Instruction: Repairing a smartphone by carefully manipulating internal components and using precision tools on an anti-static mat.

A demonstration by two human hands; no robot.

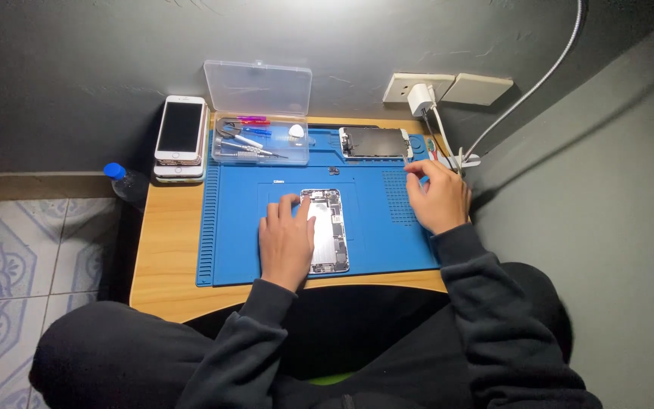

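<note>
While the left hand [285, 241] lies flat and unclenched on the blue mat [387, 242], its fingers rest against the left edge of the opened phone body [328, 231], which lies just to the right of this hand, grasped by nothing. The right hand [437, 198] is well apart on the other side, fingers curled on the mat; I cannot tell if it pinches something. Just beyond its fingertips lies the detached screen [375, 142].

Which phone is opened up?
The phone on the blue mat under the left hand: its insides show. The stacked phones are closed.
</note>
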